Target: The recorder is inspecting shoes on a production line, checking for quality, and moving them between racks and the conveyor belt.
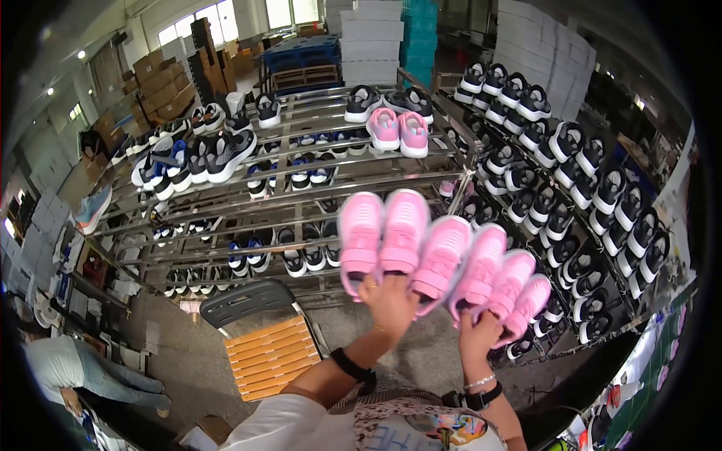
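Several pink sneakers with white soles are held up in front of me in a fanned row, toes pointing away. My left hand (pixel 389 302) grips the left group of pink sneakers (pixel 401 233) by their heel openings. The right group of pink sneakers (pixel 496 278) hangs from my right hand (pixel 479 334), its fingers hooked into the heels. Both hands are closed, and the fingertips inside the shoes are hidden. Beyond them, one pair of pink sneakers (pixel 398 134) stands on the top tier of a metal rack (pixel 316 192), beside black shoes (pixel 364 104).
At the right, a slanted rack holds many black-and-white sneakers (pixel 568 146). A folding chair with a slatted orange seat (pixel 272 356) stands at the lower left. Another person (pixel 98 368) bends over at the far left. White boxes (pixel 372 41) and blue pallets (pixel 301 52) are stacked behind.
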A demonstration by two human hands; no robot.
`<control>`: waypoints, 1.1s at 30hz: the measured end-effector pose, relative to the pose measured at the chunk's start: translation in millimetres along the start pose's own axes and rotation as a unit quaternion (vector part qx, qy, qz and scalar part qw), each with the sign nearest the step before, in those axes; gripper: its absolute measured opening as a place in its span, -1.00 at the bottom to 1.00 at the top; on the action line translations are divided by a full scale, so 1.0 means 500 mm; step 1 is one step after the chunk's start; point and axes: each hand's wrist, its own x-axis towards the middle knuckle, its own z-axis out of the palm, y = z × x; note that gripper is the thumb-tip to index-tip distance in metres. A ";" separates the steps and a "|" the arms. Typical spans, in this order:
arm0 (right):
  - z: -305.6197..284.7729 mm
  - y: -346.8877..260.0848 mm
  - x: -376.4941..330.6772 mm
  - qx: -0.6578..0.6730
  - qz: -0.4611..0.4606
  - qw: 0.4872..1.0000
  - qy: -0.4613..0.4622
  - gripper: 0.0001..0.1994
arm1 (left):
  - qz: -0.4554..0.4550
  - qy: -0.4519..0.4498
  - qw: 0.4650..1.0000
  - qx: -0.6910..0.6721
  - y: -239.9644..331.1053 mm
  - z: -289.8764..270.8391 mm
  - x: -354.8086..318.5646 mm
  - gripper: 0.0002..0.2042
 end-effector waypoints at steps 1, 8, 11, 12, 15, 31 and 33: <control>0.021 -0.016 0.014 0.013 -0.036 0.999 0.002 -0.68 | 0.002 -0.018 1.000 0.009 -0.003 -0.045 0.027 -0.72; 0.107 -0.101 0.020 0.177 -0.049 0.972 -0.144 -0.70 | -0.073 0.043 0.987 0.133 -0.109 -0.070 0.034 -0.73; 0.121 -0.106 0.009 0.078 -0.032 0.988 -0.127 -0.68 | -0.068 0.074 0.983 0.156 -0.120 -0.056 0.015 -0.75; 0.114 -0.107 0.014 0.070 -0.008 0.980 -0.184 -0.67 | -0.082 0.064 0.981 0.162 -0.113 -0.050 0.013 -0.74; 0.111 -0.086 0.018 0.056 0.026 0.973 -0.223 -0.62 | -0.065 0.050 0.981 0.175 -0.109 -0.014 0.005 -0.73; 0.038 0.218 -0.053 -0.091 0.306 0.892 -0.319 -0.53 | 0.022 -0.269 0.959 0.079 0.046 0.213 -0.118 -0.65; 0.028 0.252 -0.083 -0.078 0.354 0.867 -0.343 -0.48 | 0.032 -0.364 0.926 0.090 0.052 0.241 -0.149 -0.63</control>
